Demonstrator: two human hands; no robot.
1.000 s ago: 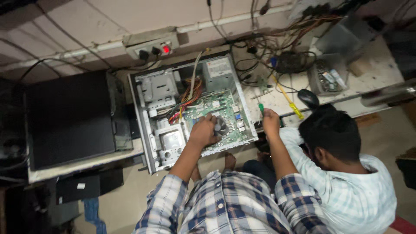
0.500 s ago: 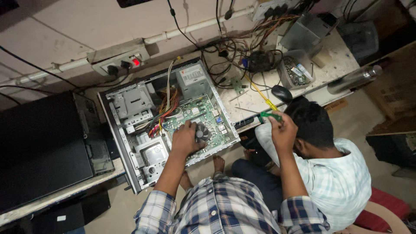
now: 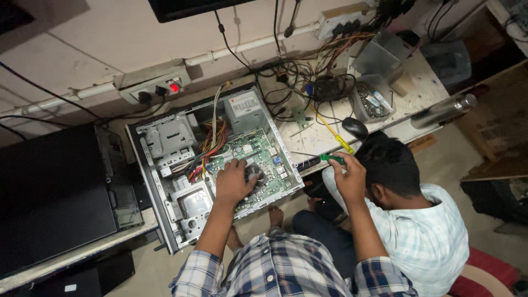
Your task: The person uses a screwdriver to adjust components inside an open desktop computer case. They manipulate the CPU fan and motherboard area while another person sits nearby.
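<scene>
Cooler fan (image 3: pixel 256 175) partly under left hand (image 3: pixel 234 184)

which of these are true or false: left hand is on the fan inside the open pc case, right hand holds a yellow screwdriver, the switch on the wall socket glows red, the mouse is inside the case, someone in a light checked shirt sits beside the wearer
1. The left hand rests at the fan inside the open computer case. True.
2. The right hand holds a yellow screwdriver. False: it grips a green-handled screwdriver; the yellow-handled screwdriver lies on the table.
3. The switch on the wall socket glows red. True.
4. The mouse is inside the case. False: it sits on the table, right of the case.
5. A person in a light checked shirt sits beside the wearer. True.
</scene>
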